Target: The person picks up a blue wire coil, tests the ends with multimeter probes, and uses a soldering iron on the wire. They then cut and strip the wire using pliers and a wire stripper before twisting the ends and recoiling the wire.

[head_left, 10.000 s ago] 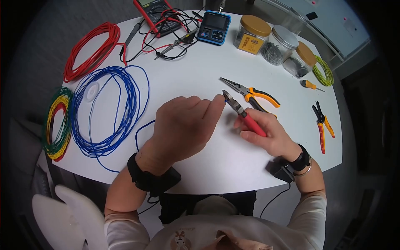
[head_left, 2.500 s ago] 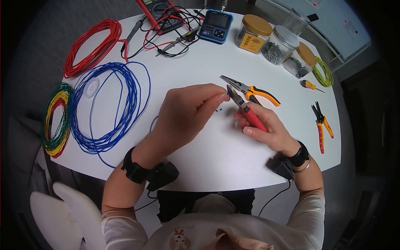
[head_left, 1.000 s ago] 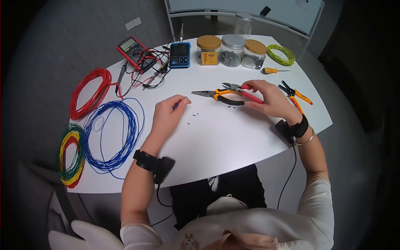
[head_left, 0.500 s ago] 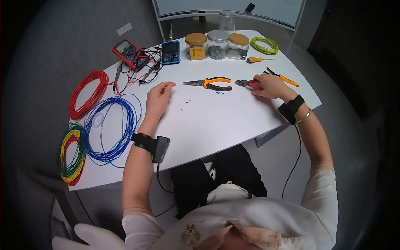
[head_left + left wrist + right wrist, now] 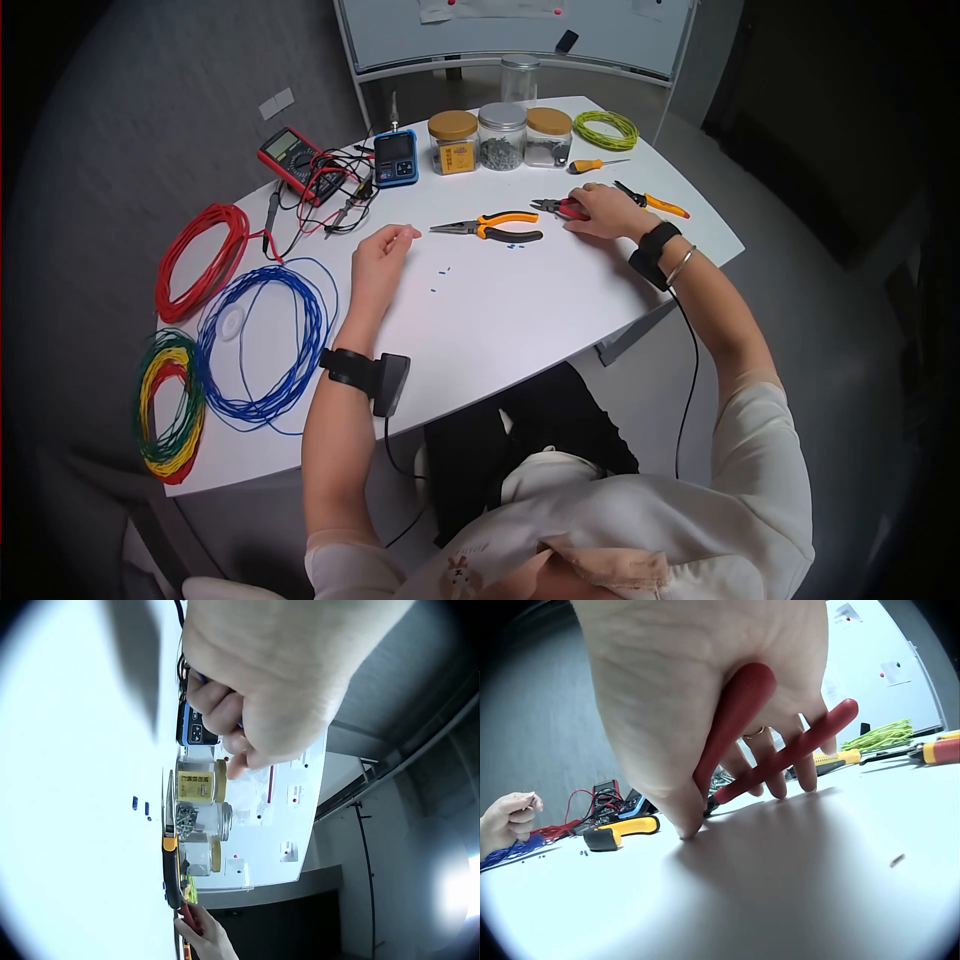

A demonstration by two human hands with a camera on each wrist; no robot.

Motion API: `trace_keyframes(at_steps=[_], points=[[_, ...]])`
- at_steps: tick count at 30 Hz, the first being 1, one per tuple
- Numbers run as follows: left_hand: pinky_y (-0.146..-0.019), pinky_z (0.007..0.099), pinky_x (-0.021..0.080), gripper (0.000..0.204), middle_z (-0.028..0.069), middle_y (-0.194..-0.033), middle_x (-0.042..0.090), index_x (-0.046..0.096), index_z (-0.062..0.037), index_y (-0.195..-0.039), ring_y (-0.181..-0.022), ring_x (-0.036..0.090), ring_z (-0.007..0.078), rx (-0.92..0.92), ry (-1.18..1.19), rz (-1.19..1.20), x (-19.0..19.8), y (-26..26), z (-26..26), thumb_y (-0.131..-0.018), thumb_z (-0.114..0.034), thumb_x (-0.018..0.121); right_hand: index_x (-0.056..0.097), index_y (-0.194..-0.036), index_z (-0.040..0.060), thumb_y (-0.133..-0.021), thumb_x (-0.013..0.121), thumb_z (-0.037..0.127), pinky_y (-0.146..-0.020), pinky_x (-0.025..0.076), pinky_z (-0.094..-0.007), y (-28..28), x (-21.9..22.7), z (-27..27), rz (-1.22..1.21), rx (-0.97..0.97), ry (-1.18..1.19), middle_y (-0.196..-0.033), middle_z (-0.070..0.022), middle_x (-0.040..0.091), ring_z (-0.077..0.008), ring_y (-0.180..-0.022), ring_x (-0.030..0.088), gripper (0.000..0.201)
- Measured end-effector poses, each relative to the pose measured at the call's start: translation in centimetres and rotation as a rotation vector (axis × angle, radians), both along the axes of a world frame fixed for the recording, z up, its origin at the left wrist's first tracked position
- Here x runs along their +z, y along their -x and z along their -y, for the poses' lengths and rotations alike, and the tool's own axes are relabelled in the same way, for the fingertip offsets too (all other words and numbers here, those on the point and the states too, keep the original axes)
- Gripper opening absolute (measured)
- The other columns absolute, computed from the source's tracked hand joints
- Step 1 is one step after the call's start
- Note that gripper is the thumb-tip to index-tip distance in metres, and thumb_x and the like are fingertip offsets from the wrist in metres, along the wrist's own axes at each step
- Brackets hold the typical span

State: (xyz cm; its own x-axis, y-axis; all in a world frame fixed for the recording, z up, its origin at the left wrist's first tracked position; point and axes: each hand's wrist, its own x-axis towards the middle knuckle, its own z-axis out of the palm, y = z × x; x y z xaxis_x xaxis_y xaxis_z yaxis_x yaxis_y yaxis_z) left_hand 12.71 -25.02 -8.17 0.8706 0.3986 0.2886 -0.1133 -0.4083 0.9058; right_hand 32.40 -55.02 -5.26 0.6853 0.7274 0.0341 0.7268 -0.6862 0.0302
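Note:
My right hand point(image 5: 605, 212) holds red-handled diagonal cutters point(image 5: 550, 206) low on the white table, right of the long-nose pliers point(image 5: 513, 237). In the right wrist view the cutters' two red handles point(image 5: 739, 712) stand spread between thumb and fingers. My left hand point(image 5: 378, 265) is left of the pliers, its fingers curled. Between those fingers a little blue wire point(image 5: 199, 676) shows in the left wrist view; most of it is hidden by the hand. Several short blue wire bits point(image 5: 135, 802) lie on the table between the left hand and the pliers.
A blue wire coil point(image 5: 250, 410), a red coil point(image 5: 236, 240) and a multicoloured coil point(image 5: 160, 450) lie left. Behind are a multimeter point(image 5: 290, 160) with tangled leads, a blue handheld tester point(image 5: 396, 160) and jars point(image 5: 454, 145). A screwdriver point(image 5: 585, 165) and wire strippers point(image 5: 665, 206) lie right.
The right hand has carried the cutters away from the left hand, past the pliers, and down to the table at the right. The left hand has moved back left. More blue bits show on the table.

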Motion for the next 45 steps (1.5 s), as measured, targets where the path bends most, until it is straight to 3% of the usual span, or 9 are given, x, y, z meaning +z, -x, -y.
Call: trace_keyframes(at_steps=[5,13,16,19,23,27,33,39,45], points=[[-0.058,0.0193,0.038,0.024,-0.0004,-0.067,0.059,0.067,-0.0015,-0.089,-0.063,0.047,0.0043,0.005,0.019,-0.010,-0.1,0.0,0.2,-0.090,-0.021,0.053,0.055,-0.109,0.0016,-0.083,0.058,0.044,-0.079,0.047,-0.0400,-1.2,-0.3,-0.7,0.011,0.027,-0.007,-0.096,-0.0194,0.058,-0.0338,-0.091,0.057,0.050],[-0.052,0.0202,0.031,0.025,-0.0038,-0.059,0.052,0.067,-0.0017,-0.086,-0.057,0.039,0.0033,-0.017,-0.037,-0.111,-0.8,-0.3,-0.1,-0.090,-0.022,0.054,0.052,-0.117,0.0003,-0.085,0.056,0.044,-0.089,0.045,-0.0379,-1.9,-1.4,-1.2,0.007,0.059,-0.069,-0.110,-0.0201,0.055,-0.0335,-0.103,0.053,0.054],[-0.051,0.0201,0.030,0.025,-0.0042,-0.058,0.050,0.067,-0.0022,-0.086,-0.056,0.038,0.0031,-0.010,-0.016,-0.144,-0.1,-0.1,0.1,-0.090,-0.023,0.054,0.051,-0.120,0.0011,-0.085,0.057,0.044,-0.089,0.045,-0.0371,-0.4,-0.8,-1.9,0.089,0.238,-0.261,-0.114,-0.0193,0.054,-0.0331,-0.105,0.053,0.055],[-0.051,0.0200,0.031,0.024,-0.0042,-0.058,0.051,0.067,-0.0025,-0.086,-0.056,0.039,0.0031,-0.012,0.002,-0.174,-0.4,-0.2,0.0,-0.089,-0.023,0.055,0.049,-0.123,0.0020,-0.083,0.060,0.043,-0.091,0.044,-0.0372,3.0,2.0,-4.2,-0.156,0.272,-0.243,-0.118,-0.0210,0.051,-0.0335,-0.105,0.053,0.058],[-0.052,0.0199,0.031,0.023,-0.0042,-0.059,0.051,0.067,-0.0025,-0.087,-0.056,0.039,0.0031,-0.019,0.023,-0.187,-0.9,-0.4,-0.4,-0.089,-0.022,0.055,0.043,-0.128,0.0001,-0.081,0.062,0.046,-0.089,0.045,-0.0362,3.5,0.5,-6.6,-0.127,0.378,-0.113,-0.121,-0.0206,0.051,-0.0320,-0.103,0.054,0.069],[-0.050,0.0200,0.030,0.022,-0.0052,-0.057,0.049,0.067,-0.0018,-0.087,-0.055,0.037,0.0027,-0.022,0.048,-0.181,-0.9,-0.3,-0.4,-0.089,-0.021,0.055,0.050,-0.111,-0.0018,-0.083,0.060,0.038,-0.081,0.048,-0.0390,3.0,-1.0,-8.2,-0.094,0.388,-0.047,-0.103,-0.0193,0.056,-0.0318,-0.096,0.056,0.049],[-0.047,0.0206,0.024,0.021,-0.0073,-0.054,0.042,0.066,-0.0016,-0.087,-0.051,0.032,0.0016,-0.053,0.062,-0.208,-0.8,-0.4,-0.3,-0.089,-0.019,0.054,0.046,-0.116,-0.0022,-0.086,0.056,0.031,-0.081,0.047,-0.0369,3.3,-0.6,-7.7,-0.009,0.429,-0.133,-0.103,-0.0188,0.053,-0.0321,-0.095,0.054,0.046],[-0.046,0.0194,0.024,0.020,-0.0082,-0.055,0.042,0.066,-0.0005,-0.087,-0.051,0.031,0.0007,-0.058,0.082,-0.263,-0.1,-0.1,0.5,-0.090,-0.017,0.054,0.049,-0.110,-0.0009,-0.086,0.057,0.035,-0.079,0.047,-0.0382,1.7,3.1,-3.0,0.013,0.345,-0.417,-0.098,-0.0183,0.054,-0.0334,-0.090,0.055,0.044],[-0.047,0.0171,0.024,0.017,-0.0084,-0.057,0.043,0.066,0.0007,-0.087,-0.052,0.033,0.0000,-0.040,0.105,-0.278,-0.1,-0.4,1.0,-0.089,-0.014,0.056,0.056,-0.106,-0.0012,-0.089,0.054,0.038,-0.079,0.046,-0.0370,-6.2,5.4,5.3,0.147,-0.076,-0.366,-0.097,-0.0168,0.059,-0.0278,-0.090,0.057,0.043]])
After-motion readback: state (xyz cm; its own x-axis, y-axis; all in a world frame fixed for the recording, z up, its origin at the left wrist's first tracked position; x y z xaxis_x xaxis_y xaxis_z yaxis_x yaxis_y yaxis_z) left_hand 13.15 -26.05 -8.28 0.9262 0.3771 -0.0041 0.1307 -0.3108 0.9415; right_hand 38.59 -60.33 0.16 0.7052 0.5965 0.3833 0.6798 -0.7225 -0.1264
